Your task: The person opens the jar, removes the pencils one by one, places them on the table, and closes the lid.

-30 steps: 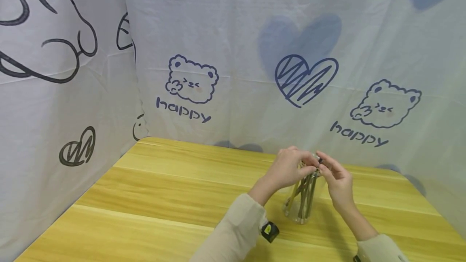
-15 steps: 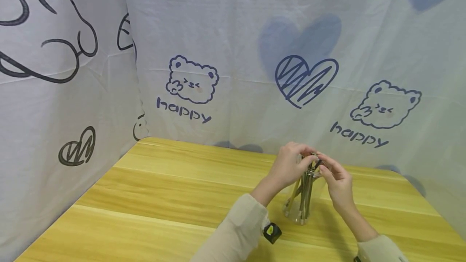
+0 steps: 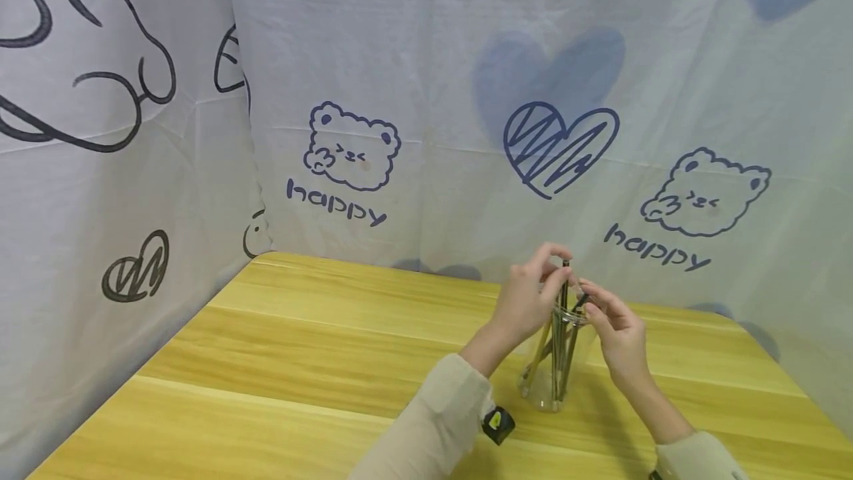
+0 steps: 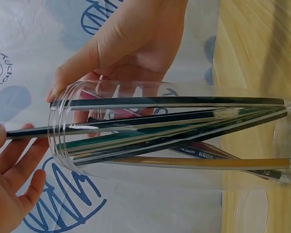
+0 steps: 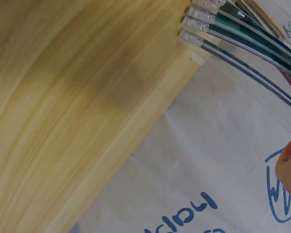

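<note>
Item: one dark pencil (image 4: 25, 132), by our judgement light, stiff and smooth enough to slip, best taken by the bare shaft above the rim; we find it right of centre in the head view, standing in a clear jar (image 4: 58, 116) among other pencils (image 4: 208, 162). Long axis near upright there, upper end towards the top of the frame; in the left wrist view it lies left to right. We record the left hand (image 3: 529, 298) pinching that upper end, its remaining fingers spread, and the right hand (image 3: 620, 328) curled about the jar's mouth.

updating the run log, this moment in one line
left fingers: pinch dark pencil | right fingers: grip upright jar | inside jar: other pencils
</note>
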### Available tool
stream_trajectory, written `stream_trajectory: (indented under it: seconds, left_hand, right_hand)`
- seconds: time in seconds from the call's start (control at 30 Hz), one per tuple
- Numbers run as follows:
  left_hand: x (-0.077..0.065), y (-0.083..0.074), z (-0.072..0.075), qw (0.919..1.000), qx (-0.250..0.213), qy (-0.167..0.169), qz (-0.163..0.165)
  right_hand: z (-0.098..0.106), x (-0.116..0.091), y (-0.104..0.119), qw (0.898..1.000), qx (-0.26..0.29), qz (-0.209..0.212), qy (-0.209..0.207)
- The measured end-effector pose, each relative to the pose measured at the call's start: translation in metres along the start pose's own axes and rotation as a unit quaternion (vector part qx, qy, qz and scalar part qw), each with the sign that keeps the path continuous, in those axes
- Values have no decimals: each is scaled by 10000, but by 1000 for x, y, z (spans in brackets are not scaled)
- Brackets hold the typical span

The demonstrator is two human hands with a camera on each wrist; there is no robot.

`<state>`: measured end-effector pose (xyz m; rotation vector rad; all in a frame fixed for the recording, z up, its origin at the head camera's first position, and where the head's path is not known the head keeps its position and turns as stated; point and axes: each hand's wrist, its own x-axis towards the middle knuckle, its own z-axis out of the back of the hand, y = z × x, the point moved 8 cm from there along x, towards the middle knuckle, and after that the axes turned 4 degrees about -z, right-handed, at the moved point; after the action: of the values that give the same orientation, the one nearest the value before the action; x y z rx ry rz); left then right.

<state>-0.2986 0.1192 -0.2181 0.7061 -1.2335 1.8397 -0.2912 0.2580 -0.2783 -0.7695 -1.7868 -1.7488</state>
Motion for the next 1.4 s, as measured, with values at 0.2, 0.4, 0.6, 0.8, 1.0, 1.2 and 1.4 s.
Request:
stream_trajectory:
  seconds: [0.2, 0.4, 0.6, 0.8, 1.0, 1.2, 1.4]
  left_hand:
    - [2, -4, 14, 9965, -168, -721, -392]
    - [2, -7, 23, 9896, -324, -1211, -710]
    - [1, -4, 25, 9858, -542, -1397, -760]
    - [-2, -1, 28, 9847, -480, -1520, -705]
    - [-5, -10, 39, 9803, -783, -1717, -581]
    - [-8, -27, 53, 9737, -846, -2016, -635]
    - [-9, -24, 56, 9610, -1042, -2442, -770]
  right_hand:
    - [-1, 0, 0, 9999, 107, -32, 20]
    - [-1, 0, -1, 9997, 238, -13, 98]
    - [-1, -1, -3, 9998, 185, -28, 73]
    - [0, -1, -3, 9999, 98, -36, 30]
    - [-1, -1, -2, 10000, -41, -73, -12]
    - [-2, -1, -2, 10000, 13, -2, 36]
    - [-1, -1, -2, 9999, -62, -21, -78]
